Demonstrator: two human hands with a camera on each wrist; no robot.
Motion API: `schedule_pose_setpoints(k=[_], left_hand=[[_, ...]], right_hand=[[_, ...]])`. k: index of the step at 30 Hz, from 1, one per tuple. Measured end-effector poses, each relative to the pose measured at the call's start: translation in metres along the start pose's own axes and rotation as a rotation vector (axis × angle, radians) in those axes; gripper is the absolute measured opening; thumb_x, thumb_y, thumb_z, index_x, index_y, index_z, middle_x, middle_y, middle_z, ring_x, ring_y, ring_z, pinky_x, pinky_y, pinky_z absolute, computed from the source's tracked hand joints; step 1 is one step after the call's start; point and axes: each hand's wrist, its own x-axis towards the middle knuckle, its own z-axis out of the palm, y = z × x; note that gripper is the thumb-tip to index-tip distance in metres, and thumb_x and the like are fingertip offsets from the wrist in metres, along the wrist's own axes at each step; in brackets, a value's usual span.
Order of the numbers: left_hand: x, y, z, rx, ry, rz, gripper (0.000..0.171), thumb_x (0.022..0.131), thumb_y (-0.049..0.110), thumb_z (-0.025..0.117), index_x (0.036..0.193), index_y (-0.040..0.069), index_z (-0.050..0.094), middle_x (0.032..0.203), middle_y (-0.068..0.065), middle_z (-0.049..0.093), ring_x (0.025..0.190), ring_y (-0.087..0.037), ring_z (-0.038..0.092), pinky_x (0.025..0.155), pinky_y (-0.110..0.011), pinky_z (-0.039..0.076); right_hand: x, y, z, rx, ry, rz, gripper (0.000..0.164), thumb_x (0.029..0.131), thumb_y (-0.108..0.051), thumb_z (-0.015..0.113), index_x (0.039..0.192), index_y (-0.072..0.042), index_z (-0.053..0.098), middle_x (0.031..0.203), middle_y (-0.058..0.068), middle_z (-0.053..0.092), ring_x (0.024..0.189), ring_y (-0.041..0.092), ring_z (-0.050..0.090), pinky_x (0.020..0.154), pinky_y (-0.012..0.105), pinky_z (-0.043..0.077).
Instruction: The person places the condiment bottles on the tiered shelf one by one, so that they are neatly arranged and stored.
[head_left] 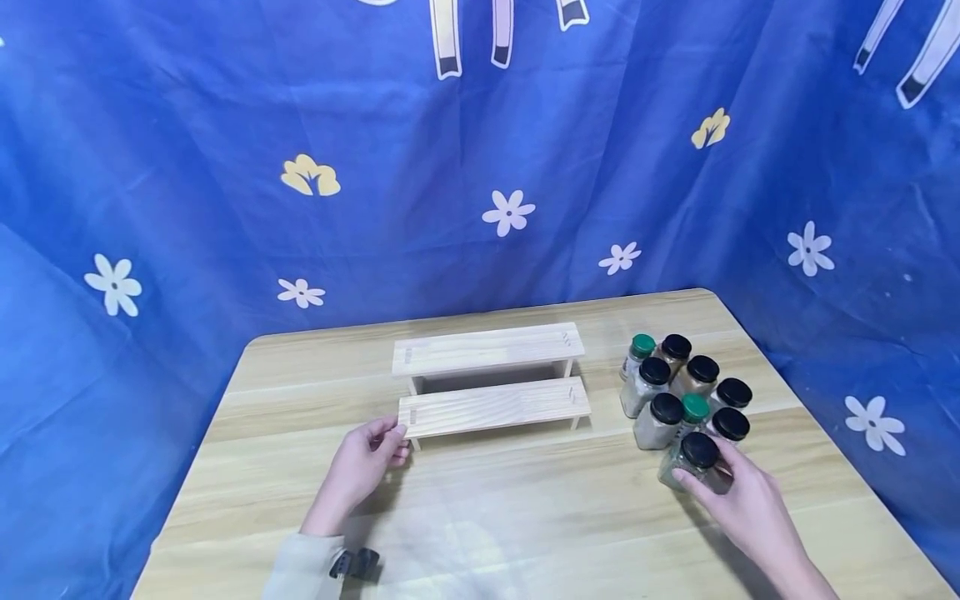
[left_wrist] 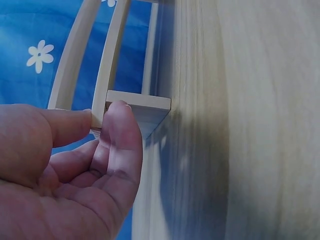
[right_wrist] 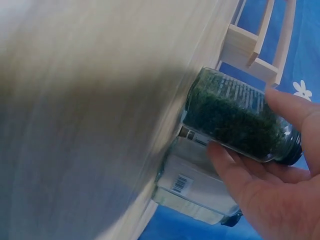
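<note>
My left hand (head_left: 367,457) pinches the left end of the front wooden step shelf (head_left: 495,407), thumb on the board's edge and fingers beneath, as the left wrist view shows. The higher back step (head_left: 487,348) stands just behind it. On the right, my right hand (head_left: 750,504) grips a square glass spice jar (right_wrist: 232,115) with a black lid and dark green dried herbs inside. Thumb and fingers lie on opposite sides of this jar, at the near end of the jar group. Close beside it in the right wrist view is a jar of pale powder (right_wrist: 195,180).
Several more jars cluster at the table's right, some black-lidded (head_left: 666,408), two with green lids (head_left: 642,345). The wooden table (head_left: 525,517) reaches back to a blue patterned cloth (head_left: 420,208) hanging behind and along the sides.
</note>
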Motion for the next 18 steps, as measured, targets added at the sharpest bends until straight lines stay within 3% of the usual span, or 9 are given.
schedule_pose_setpoints(k=[2,6,18], left_hand=[[0.001,0.0,0.0,-0.019,0.002,-0.003,0.045,0.109,0.013,0.056,0.142,-0.018,0.051,0.108,-0.024,0.073,0.092,-0.022,0.074,0.079,-0.025,0.069],[0.001,0.0,-0.001,-0.042,0.009,-0.016,0.042,0.109,0.011,0.056,0.14,-0.017,0.053,0.107,-0.023,0.073,0.091,-0.021,0.073,0.078,-0.024,0.069],[0.001,-0.001,0.0,-0.09,0.009,-0.017,0.038,0.108,0.011,0.058,0.135,-0.015,0.057,0.105,-0.022,0.073,0.088,-0.018,0.072,0.077,-0.024,0.069]], right_hand=[[0.0,0.001,0.0,0.006,-0.029,0.016,0.054,0.082,-0.035,0.092,0.127,-0.014,0.069,0.108,0.014,0.08,0.092,0.011,0.076,0.075,0.01,0.061],[0.0,0.0,0.0,0.042,-0.058,0.025,0.053,0.084,-0.035,0.091,0.127,-0.016,0.069,0.109,0.013,0.08,0.092,-0.007,0.067,0.075,0.0,0.055],[0.003,-0.019,-0.005,0.124,-0.129,0.054,0.058,0.086,-0.038,0.088,0.135,-0.015,0.066,0.115,0.016,0.079,0.096,-0.012,0.064,0.078,-0.001,0.054]])
